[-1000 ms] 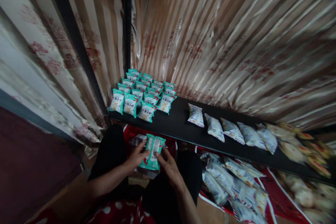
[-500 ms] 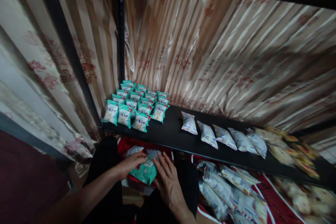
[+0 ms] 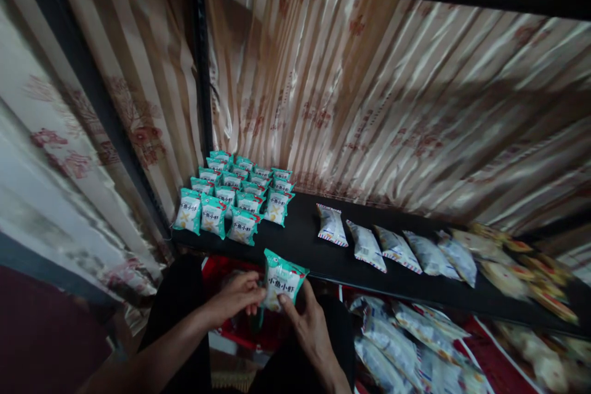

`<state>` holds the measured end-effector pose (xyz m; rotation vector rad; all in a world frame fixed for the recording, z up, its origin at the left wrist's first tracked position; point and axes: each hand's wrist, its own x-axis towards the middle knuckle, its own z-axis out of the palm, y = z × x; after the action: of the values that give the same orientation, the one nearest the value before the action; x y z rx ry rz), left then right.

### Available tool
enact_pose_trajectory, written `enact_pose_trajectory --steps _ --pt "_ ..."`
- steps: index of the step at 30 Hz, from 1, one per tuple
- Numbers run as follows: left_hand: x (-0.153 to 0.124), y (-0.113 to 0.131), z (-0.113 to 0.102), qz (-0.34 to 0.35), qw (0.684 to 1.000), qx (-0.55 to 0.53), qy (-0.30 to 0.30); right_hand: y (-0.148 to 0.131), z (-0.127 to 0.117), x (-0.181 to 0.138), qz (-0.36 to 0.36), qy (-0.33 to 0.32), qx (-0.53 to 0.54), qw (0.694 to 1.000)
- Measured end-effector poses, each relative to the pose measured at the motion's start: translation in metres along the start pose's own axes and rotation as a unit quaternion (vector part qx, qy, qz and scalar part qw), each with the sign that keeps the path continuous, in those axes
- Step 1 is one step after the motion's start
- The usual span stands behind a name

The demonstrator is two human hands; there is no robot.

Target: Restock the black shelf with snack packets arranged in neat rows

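Note:
A teal and white snack bag (image 3: 282, 286) with dark lettering is held up over the red basket (image 3: 217, 263), its printed front facing me. My right hand (image 3: 307, 323) is closed on its right side, the thumb across the lower front and the fingers behind. At the bag's left edge, my left hand (image 3: 240, 297) has its fingers curled in, the tips against the bag. Rows of matching teal bags (image 3: 242, 226) stand on the left part of the black shelf (image 3: 295, 231). The basket's contents are mostly hidden beneath my hands.
Several pale bags with striped edges (image 3: 367, 246) lie along the shelf, with yellowish packs (image 3: 530, 265) farther right. Below the shelf, more pale bags (image 3: 392, 345) fill a container. A black post (image 3: 199, 74) and patterned curtains (image 3: 323, 86) bound the shelf.
The teal bag has come up out of the red basket and now shows its lettered front. My right hand has closed on it; my left hand has moved up beside it. The view has shifted slightly.

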<state>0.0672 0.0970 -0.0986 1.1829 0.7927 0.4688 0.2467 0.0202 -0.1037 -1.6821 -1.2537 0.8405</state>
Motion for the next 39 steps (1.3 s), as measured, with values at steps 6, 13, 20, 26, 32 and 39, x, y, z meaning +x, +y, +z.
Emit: enact_pose_trajectory --steps 6,13,20,26,32,39 --pt "0.028 -0.002 0.015 0.039 0.987 0.083 0.134 0.007 0.003 0.017 0.035 0.048 0.08 0.995" --pt "0.054 0.006 0.014 0.041 0.974 0.129 0.182 0.006 -0.002 0.047 0.044 0.053 0.074 0.995" --pt "0.065 0.011 0.018 0.108 0.946 0.183 0.245 0.012 0.005 0.096 0.052 0.12 0.034 0.991" --pt "0.079 0.006 0.019 0.147 0.935 0.223 0.234 0.013 0.015 0.14 0.021 0.125 0.038 0.991" --pt "0.096 -0.003 0.01 0.161 0.92 0.279 0.225 0.017 0.032 0.156 0.007 0.137 0.007 0.99" --pt "0.104 -0.013 0.009 0.128 0.918 0.317 0.202 0.027 0.042 0.158 0.003 0.112 -0.018 0.994"
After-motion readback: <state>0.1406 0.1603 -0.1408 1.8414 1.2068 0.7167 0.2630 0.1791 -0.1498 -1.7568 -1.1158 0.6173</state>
